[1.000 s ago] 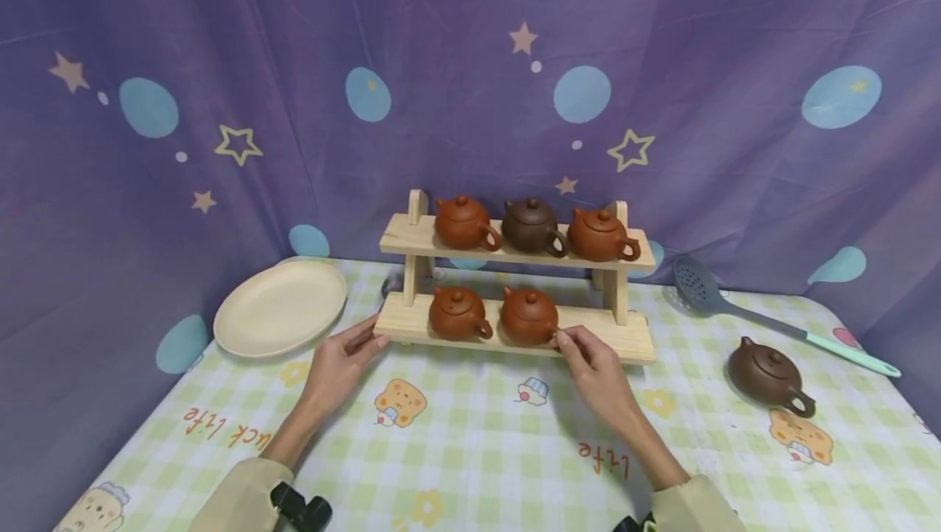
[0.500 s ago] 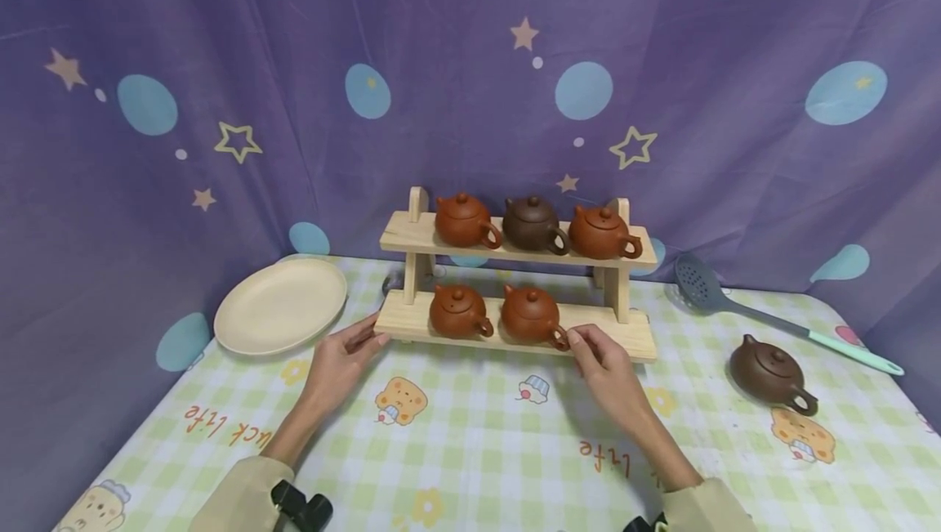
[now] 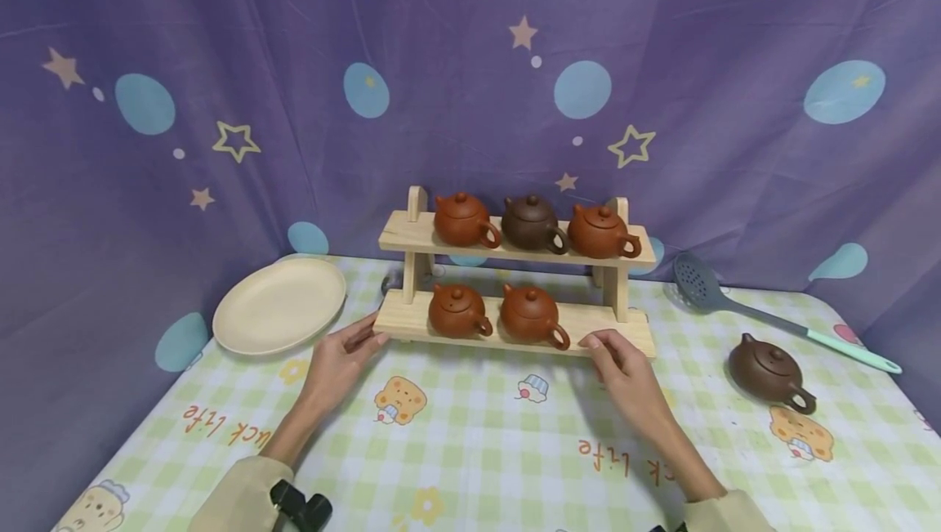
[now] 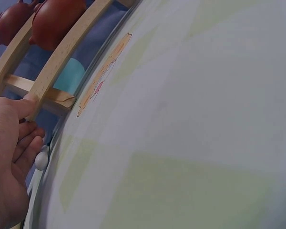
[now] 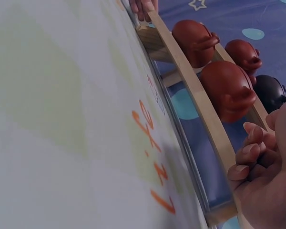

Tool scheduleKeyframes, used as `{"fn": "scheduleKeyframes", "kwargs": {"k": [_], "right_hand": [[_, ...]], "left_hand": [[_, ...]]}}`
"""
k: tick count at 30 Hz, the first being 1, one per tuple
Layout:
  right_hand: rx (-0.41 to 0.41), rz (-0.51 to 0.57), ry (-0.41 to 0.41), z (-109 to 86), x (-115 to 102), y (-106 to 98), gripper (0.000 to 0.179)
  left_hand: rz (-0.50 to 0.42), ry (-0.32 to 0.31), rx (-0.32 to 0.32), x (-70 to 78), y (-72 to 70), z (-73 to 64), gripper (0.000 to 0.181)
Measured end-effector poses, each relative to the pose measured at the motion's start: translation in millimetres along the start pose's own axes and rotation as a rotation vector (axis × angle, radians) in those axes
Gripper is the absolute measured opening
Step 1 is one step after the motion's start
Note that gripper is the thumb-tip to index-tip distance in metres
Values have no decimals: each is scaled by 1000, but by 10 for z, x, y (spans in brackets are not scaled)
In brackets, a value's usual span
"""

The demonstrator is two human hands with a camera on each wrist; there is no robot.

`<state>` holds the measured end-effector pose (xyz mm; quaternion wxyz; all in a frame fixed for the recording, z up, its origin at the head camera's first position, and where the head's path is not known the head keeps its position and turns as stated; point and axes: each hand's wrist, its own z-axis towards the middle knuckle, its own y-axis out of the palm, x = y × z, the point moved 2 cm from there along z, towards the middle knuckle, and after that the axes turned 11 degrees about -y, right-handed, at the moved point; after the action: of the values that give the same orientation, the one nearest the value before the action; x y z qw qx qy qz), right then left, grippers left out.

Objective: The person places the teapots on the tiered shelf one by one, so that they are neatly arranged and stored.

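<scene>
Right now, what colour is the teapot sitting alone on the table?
Dark brown teapot, clearest in the head view.

This looks like a small staged tabletop set rather than a lived-in room: a draped purple fabric backdrop printed with stars and blue dots closes off the back and sides. In front of it, a table under a green-and-white checked cloth with cartoon bears carries a two-tier pale wooden display rack of small clay teapots, a round cream plate and a grey slotted spoon with a mint handle.
</scene>
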<state>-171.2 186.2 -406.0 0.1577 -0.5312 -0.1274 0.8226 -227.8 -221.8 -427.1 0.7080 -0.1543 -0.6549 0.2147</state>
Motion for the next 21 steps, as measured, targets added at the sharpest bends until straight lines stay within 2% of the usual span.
{"fn": "scheduleKeyframes", "kwargs": {"k": [14,21], "right_hand": [[12,-31,5,-98,31,-156,27],[23,-92,19,-148,87,-261,29]], "left_hand": [[-19,-29,-11,1,8,-9,57],[-24,-19,-6,5,12,-10,56]]}}
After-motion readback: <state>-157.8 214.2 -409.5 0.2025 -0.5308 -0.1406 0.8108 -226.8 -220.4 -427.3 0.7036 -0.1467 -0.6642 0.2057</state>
